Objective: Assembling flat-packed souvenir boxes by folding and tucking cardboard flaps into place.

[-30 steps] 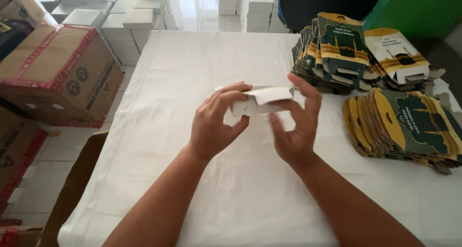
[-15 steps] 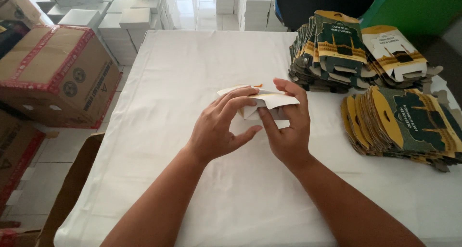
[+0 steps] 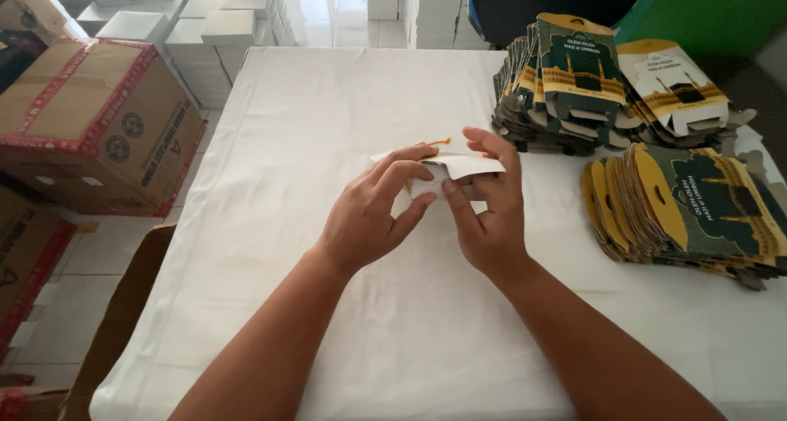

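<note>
Over the middle of a table with a white cloth [image 3: 328,101], both of my hands hold one small flat cardboard box blank [image 3: 459,167], white side up with a sliver of orange at its far edge. My left hand [image 3: 369,216] grips its left part with fingers curled over the top. My right hand [image 3: 488,212] holds the right part, thumb pressed against the underside. The blank is partly folded and mostly hidden by my fingers.
Two stacks of flat green-and-yellow printed box blanks lie at the right: one at the far right [image 3: 574,85], one nearer [image 3: 689,208]. A taped brown carton [image 3: 90,134] stands on the floor at left, white boxes [image 3: 197,27] behind it. Brown cardboard [image 3: 123,314] leans at the table's left edge.
My hands have drawn closer together on the blank and folded it further. The camera has tilted slightly, so the stacks sit lower in view.
</note>
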